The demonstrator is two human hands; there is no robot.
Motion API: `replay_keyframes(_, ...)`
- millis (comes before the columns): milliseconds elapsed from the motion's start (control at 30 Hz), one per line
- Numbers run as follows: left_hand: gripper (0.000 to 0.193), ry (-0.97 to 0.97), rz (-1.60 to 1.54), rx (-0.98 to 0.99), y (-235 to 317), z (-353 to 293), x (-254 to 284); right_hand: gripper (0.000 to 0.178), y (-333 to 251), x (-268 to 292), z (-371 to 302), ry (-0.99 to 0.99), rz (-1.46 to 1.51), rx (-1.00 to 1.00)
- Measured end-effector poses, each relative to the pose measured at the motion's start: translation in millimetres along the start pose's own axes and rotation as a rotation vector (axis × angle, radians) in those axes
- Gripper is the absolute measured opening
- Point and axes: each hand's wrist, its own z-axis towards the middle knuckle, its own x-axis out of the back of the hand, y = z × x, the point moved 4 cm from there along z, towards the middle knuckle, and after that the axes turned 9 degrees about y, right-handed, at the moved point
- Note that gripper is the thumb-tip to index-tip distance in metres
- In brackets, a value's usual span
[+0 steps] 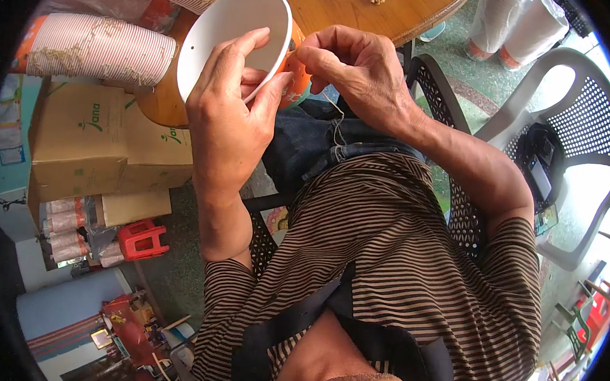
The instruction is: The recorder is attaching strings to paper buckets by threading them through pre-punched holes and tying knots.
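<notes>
Holding the round white-and-orange paper bucket (pixel 234 21) in the left hand (pixel 226 107), pinching the right hand (pixel 360 66) narrow by its right side.

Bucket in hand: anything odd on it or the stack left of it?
A small dark spot, possibly a hole, marks the bucket's inner wall; whether it's damage is unclear. Straw-like strands lie messily across the stack.

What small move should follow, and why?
Perhaps nudge the right hand against the orange-sided bucket: pinched fingers sit beside its wall, the left hand steadies the rim, and a pale cord hangs below, though whether the fingers hold it is unclear.
</notes>
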Motion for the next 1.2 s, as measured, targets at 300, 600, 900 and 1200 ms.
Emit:
replay_keyframes(300,0.042,0.002,-0.006,0.007,0.3,-0.6,0.0,0.030,0.4,-0.9,0.6,0.008,0.024,-0.011)
replay_keyframes(600,0.040,0.003,0.007,0.003,1.3,0.0,-1.3,0.027,-2.7,-3.1,-0.9,0.019,0.018,0.028)
replay_keyframes(900,0.039,-0.001,-0.001,0.004,1.6,0.0,-0.9,0.024,4.0,-4.8,-1.4,0.056,-0.017,0.124)
replay_keyframes(1200,0.025,-0.035,0.003,-0.100,2.4,4.5,0.4,0.020,0.1,-2.1,1.4,0.011,-0.078,0.105)
